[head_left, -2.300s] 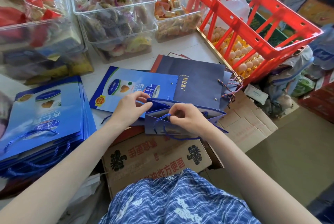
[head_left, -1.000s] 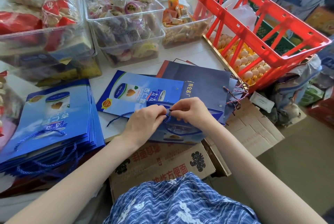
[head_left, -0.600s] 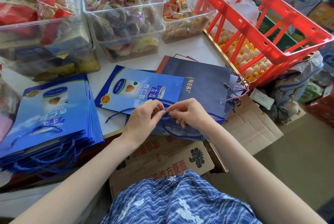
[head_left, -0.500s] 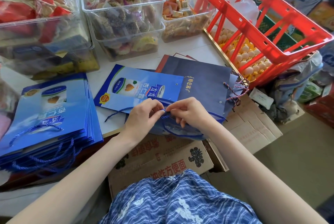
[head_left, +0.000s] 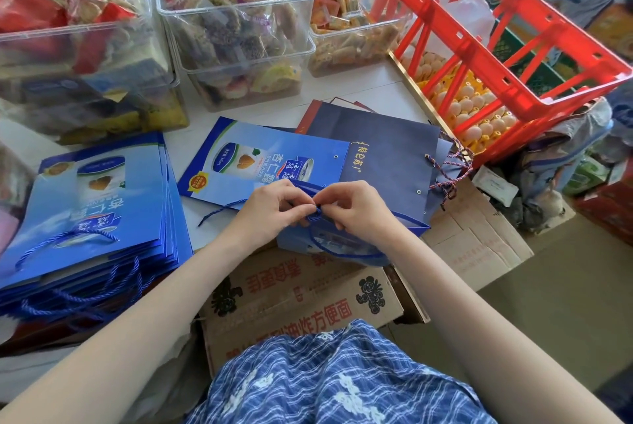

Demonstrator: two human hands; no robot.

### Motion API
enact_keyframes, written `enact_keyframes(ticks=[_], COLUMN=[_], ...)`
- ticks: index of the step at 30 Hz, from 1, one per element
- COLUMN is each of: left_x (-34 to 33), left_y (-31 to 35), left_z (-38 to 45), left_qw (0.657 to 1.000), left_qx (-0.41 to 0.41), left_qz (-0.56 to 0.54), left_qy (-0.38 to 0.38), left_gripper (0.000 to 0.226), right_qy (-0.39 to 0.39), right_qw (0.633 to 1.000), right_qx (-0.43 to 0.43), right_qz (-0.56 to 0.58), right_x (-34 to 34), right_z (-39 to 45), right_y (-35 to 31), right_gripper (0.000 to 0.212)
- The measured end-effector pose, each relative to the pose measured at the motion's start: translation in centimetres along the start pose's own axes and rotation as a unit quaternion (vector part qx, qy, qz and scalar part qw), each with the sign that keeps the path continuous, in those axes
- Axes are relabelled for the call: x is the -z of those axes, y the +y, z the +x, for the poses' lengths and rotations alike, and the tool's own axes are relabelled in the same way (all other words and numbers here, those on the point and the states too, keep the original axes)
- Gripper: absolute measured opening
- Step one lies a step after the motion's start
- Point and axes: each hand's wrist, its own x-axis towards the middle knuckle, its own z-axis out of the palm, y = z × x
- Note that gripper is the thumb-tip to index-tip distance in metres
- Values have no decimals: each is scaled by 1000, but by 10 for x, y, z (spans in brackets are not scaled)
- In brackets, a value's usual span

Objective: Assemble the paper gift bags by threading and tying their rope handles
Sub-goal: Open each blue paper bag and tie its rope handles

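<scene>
Blue rope (head_left: 315,214) pinched between my left hand (head_left: 270,207) and right hand (head_left: 356,209), over bag (head_left: 342,242).

Just one cam here, head-mounted, looking forward and down over the person's own lap.

It's a wide-angle view, so the edges bend a bit. Both forearms come in from the bottom corners, and the left hand (head_left: 270,207) and right hand (head_left: 356,207) meet close to frame centre, so the lens sits pretty near the work. The bench (head_left: 359,88) runs away toward 12 o'clock, the clear bins (head_left: 236,29) are at 11 to 12, the red crate (head_left: 507,57) at 1 to 2, and the stack of blue bags (head_left: 99,204) at 9. The cardboard box (head_left: 301,300) sits just below centre. No second view to overlap with.
</scene>
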Motion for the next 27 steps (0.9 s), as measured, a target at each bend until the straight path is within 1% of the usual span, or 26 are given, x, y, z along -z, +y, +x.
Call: enact_keyframes(ticks=[2, 5, 8, 10, 12, 16, 19, 21, 23, 25, 27], left_x=[1, -4, -9, -12, -13, -18, -19, -17, -15, -13, -12], left_y=[-3, -3, -1, 0, 0, 1, 2, 0, 0, -2, -5], left_z=[2, 4, 3, 2, 0, -3, -2, 0, 1, -2, -11], left_qw=[999, 996, 991, 990, 990, 985, 986, 987, 990, 991, 992], left_qx=[-2, -6, -13, -14, 1, 14, 19, 19, 15, 2, -12], left_qz=[38, 83, 110, 97, 64, 60, 36, 24, 15, -8, -37], left_qy=[1, 41, 76, 99, 126, 162, 165, 156, 143, 132, 121], left_gripper=[3, 8, 12, 11, 14, 22, 22, 22, 20, 16, 14], right_qy=[-15, -31, -27, 15, 51, 44, 34, 22, 26, 49, 61], right_qw=[1000, 999, 999, 999, 998, 998, 996, 995, 993, 993, 996], right_qx=[18, 31, 30, 28, 26, 42, 68, 81, 90, 90, 68], right_qz=[-5, -19, 3, 26, 35, -4, -42, -61, -76, -62, -2], right_x=[0, 1, 2, 0, -3, -5, -4, -4, -4, -4, -2], right_z=[-1, -2, -2, -1, 1, 4, 5, 5, 4, 2, 0], right_y=[0, -2, -1, 1, 4, 3, 1, 2, 4, 6, 8], right_gripper=[18, 21, 20, 17, 13, 17, 22, 24, 24, 23, 20])
